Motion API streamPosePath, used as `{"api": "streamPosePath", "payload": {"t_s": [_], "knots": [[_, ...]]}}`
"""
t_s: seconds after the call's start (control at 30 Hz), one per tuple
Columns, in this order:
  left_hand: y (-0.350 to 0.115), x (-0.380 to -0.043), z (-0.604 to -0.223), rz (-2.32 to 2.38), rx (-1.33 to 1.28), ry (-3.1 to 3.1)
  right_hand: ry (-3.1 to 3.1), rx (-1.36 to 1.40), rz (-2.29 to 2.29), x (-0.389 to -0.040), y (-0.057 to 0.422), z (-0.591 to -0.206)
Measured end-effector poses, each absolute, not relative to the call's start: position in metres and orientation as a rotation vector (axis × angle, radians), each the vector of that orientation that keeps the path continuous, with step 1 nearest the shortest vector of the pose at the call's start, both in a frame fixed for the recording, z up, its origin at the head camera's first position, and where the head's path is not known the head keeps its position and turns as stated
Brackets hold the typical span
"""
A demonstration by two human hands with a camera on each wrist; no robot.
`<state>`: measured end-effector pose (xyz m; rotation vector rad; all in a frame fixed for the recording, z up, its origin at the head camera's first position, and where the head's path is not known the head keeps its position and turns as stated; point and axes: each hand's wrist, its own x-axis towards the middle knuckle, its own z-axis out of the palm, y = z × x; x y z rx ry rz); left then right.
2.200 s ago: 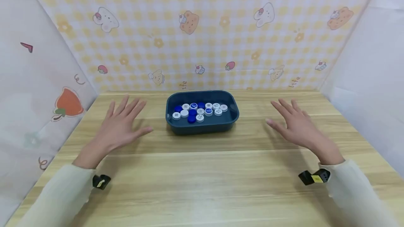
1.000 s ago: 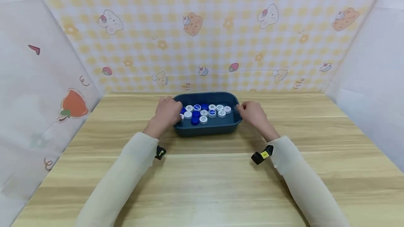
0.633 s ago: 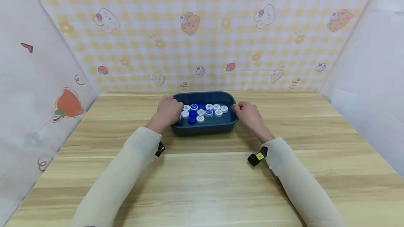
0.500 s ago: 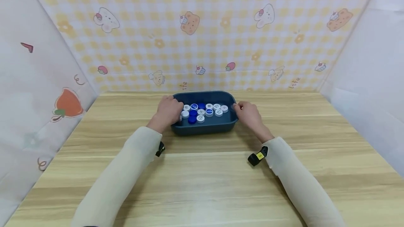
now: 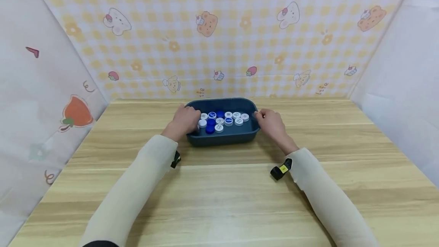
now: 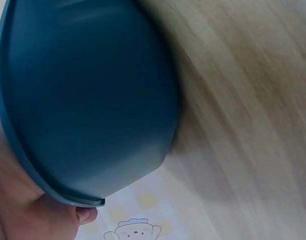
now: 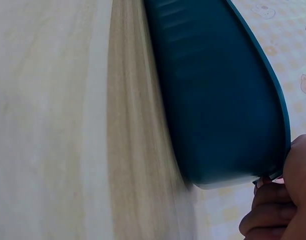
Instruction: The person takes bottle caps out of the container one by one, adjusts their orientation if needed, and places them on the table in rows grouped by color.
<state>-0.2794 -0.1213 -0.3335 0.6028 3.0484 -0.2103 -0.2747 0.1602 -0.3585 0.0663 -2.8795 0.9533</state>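
Observation:
A dark teal plastic basin [image 5: 224, 140] sits at the back middle of the table. Several blue [image 5: 210, 129] and white bottle caps [image 5: 219, 128] lie on its floor, some of the white ones printed. My left hand [image 5: 185, 120] grips the left end of the rim, hiding the caps on that side. At the right end, my right hand [image 5: 272, 124] pinches the rim between thumb and fingers. Both wrist views show the basin's outer wall [image 6: 93, 100], with a hand [image 7: 280, 207] holding its lip.
Behind the basin rises a yellow checked cloth wall [image 5: 236, 48], close to its far rim. White cloth walls [image 5: 34, 98] flank the wooden table [image 5: 219, 201] left and right. A small black camera [image 5: 280, 169] hangs under the right wrist.
Both hands, spread open to either side of the basin at first, have come inward and taken hold of its two ends. Over the last half second they have hardly moved.

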Motion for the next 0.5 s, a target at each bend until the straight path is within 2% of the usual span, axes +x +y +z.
{"api": "streamPosePath", "payload": {"t_s": [0.5], "knots": [[-0.1227,-0.2743,-0.3248,-0.097,0.590,3.025,-2.858,0.059,1.011,-0.2744,0.1601,-0.3611]]}}
